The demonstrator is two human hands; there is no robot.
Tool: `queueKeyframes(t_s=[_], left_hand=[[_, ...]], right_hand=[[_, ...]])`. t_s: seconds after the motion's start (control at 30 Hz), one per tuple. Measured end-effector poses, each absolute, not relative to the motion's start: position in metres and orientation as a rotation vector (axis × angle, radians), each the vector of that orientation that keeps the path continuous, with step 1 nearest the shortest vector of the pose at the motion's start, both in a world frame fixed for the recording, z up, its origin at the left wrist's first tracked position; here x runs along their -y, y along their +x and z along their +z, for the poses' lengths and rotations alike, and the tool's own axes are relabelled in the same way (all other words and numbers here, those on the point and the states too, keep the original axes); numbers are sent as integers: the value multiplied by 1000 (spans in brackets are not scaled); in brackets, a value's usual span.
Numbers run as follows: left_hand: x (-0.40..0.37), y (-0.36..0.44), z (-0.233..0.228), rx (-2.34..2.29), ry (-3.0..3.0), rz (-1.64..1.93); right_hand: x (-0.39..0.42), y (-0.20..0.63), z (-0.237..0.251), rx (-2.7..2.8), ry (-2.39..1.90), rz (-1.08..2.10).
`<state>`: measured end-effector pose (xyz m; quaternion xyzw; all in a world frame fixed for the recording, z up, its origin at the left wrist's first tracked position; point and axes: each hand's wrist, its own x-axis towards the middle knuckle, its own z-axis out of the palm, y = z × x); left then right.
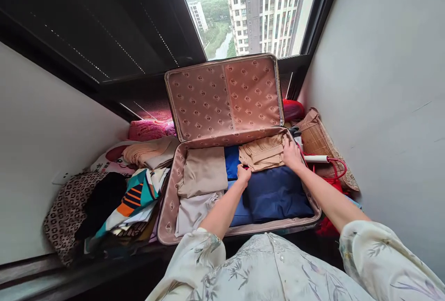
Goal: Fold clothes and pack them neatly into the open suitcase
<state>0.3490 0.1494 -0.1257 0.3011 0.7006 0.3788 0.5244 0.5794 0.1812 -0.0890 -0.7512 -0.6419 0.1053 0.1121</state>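
An open suitcase [169, 227] with a pink patterned lining lies in front of me, packed with folded clothes. At its back right sits a folded tan garment [266, 152]. My left hand [244, 174] is closed at the garment's front left corner, its fingertips partly hidden. On the right end, my right hand [291, 153] grips the same garment by its edge. Dark navy folded clothing [280, 194] lies just in front of it, and blue cloth [232, 162] shows to the left. A beige folded garment [205, 171] and a pale grey one [194, 213] fill the left side.
The suitcase lid [222, 97] stands upright against the window. Left of the case are piled clothes [139, 194] and a patterned brown cloth [66, 213]. A cardboard package [314, 136] and a white-handled item with red cord [316, 158] lie between the case and the right wall [392, 83].
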Motion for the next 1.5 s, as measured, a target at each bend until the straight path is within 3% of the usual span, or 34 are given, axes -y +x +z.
queueKeyframes(t_s=[0.13,0.3,0.47,0.67,0.8,0.97,1.17,1.33,1.5], left_hand=[[-132,354,-138,-1961,1424,610],[-130,381,-158,-1796,2276,146],[-139,395,-201,-1605,2329,-195],[-137,393,-230,-1575,2326,-253],[-145,393,-217,-1550,2264,-295],[-147,401,-186,-1518,2228,-349],[-68,366,-148,-1466,2169,-191],[5,303,-130,-1457,1910,-209],[5,275,-115,-1544,1824,-173]], right_hand=[[-152,553,-119,2151,-2206,144],[-163,546,-140,2255,-2241,183],[-179,558,-179,2337,-2338,374],[-181,563,-210,2335,-2376,595],[-187,566,-189,2252,-2308,720],[-184,576,-141,2217,-2199,605],[-165,637,-86,2242,-2015,483],[-157,753,-113,2048,-2348,61],[-157,782,-151,2476,-2310,-158]])
